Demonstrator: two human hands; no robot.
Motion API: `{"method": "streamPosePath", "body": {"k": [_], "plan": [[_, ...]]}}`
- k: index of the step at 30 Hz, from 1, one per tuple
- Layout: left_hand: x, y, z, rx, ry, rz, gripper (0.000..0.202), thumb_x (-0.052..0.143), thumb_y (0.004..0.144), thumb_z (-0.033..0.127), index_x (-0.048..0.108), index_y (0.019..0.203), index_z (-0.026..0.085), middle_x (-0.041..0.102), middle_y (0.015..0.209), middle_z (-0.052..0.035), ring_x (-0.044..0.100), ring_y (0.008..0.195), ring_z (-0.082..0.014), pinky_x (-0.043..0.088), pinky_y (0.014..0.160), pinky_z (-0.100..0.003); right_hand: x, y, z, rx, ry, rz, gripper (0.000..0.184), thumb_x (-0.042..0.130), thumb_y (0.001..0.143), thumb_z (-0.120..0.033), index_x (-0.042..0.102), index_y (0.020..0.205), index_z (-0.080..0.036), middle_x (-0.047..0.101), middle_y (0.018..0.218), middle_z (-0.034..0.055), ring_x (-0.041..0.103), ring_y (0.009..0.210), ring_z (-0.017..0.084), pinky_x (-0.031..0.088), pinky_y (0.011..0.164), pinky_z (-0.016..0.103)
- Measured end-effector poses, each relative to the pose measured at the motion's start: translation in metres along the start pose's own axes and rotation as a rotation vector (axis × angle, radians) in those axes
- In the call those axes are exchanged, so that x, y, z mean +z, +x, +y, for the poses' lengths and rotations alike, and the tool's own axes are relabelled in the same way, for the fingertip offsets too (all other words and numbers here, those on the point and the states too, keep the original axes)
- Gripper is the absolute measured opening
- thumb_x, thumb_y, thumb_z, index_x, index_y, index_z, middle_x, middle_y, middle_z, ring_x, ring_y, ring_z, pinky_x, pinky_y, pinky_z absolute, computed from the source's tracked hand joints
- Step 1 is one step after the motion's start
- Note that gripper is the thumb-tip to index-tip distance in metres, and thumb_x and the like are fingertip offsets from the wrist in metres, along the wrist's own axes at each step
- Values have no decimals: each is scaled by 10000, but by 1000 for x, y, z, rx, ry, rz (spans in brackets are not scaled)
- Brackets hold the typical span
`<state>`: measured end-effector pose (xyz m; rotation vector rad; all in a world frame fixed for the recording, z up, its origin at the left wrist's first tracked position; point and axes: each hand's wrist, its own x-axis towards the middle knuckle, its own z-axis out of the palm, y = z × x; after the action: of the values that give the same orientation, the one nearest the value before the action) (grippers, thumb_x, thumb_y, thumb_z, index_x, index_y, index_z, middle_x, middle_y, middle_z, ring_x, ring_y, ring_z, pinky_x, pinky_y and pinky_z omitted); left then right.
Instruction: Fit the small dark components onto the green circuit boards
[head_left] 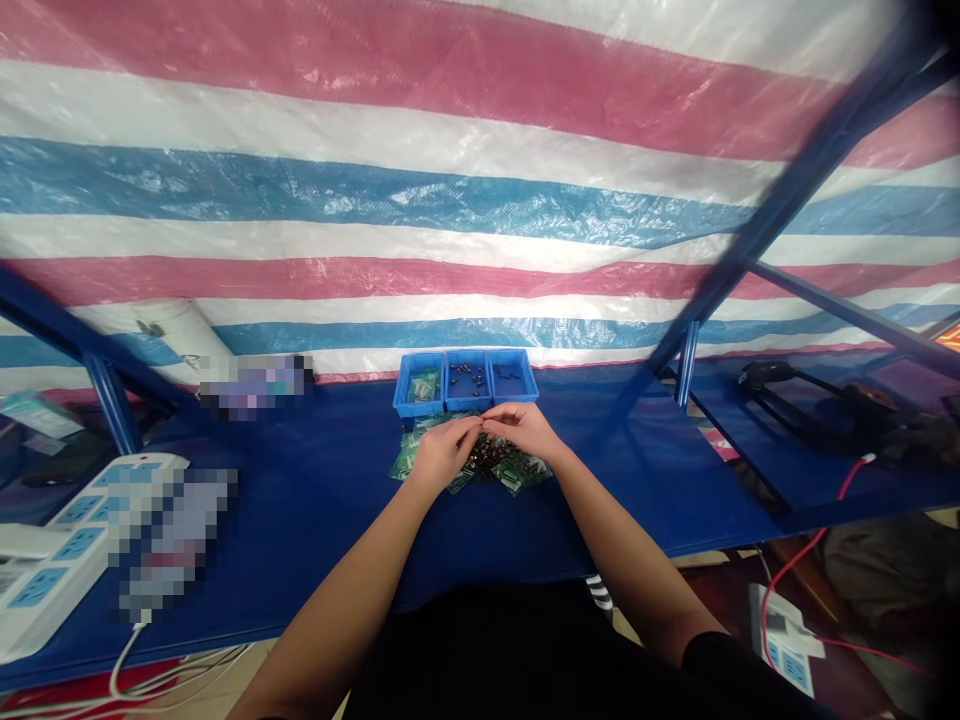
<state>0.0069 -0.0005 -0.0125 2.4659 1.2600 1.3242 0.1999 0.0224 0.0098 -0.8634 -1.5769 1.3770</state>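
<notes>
Left hand (pixel 444 452) and right hand (pixel 523 430) close together over the middle of the work, fingertips nearly meeting; fingers of both curved, thumbs and forefingers drawn in toward each other; cannot tell whether either pair of tips is pinched on something, the spot being too small to read. Directly beneath and just nearer the wearer, a loose heap of small metal parts (pixel 491 457), dark and brassy, lying on the blue desk (pixel 300 520). Green-tinted packets (pixel 517 474) flank the heap on both sides, some partly covered by the left hand; pale pieces show in them. Just beyond the hands, three blue bins side by side: left bin (pixel 420 409) with green packets inside, middle bin (pixel 468 405) with a scatter of small dark parts, right bin (pixel 517 396) with a few thin dark pieces. Farther left on the desk, a white power strip (pixel 82 540), a blurred-out object beside it with a white cable (pixel 118 665) running off the near edge. Blue metal frame bars (pixel 720 270) slope at either side. Behind everything, a striped plastic sheet (pixel 450 130) in red, white and blue. Far right, a red cable (pixel 799 552) hangs down toward a second power strip (pixel 787 655) below desk level
</notes>
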Motion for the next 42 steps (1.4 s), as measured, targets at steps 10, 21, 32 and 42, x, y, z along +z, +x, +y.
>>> {"method": "streamPosePath", "body": {"k": [10,21,32,42], "plan": [[-1,0,2,-48,51,-27,241,519,922,319,637,1101,210,725,1013,-47,701,849,-172,550,745,-257,0,0,-2,2,16,8,322,733,724,-388,716,949,-159,719,831,52,665,707,156,545,710,306],[-3,1,3,-51,61,-60,207,485,940,314,629,1052,217,723,945,-24,684,778,-154,499,673,-240,1,-1,-2,-2,1,8,349,743,710,-404,706,962,-164,716,837,52,671,709,160,543,700,302],[-6,2,7,-136,65,-103,240,468,940,347,599,1095,218,687,753,-5,636,631,-134,431,569,-222,-1,0,-3,-17,-52,42,331,721,727,-424,698,937,-168,698,801,51,651,681,159,526,655,295],[-7,1,8,-130,84,-19,211,485,921,340,629,1001,208,647,667,3,603,589,-124,427,575,-219,-3,-2,-7,51,-100,6,297,730,709,-421,638,831,-166,625,636,-5,548,505,107,442,475,230]]}}
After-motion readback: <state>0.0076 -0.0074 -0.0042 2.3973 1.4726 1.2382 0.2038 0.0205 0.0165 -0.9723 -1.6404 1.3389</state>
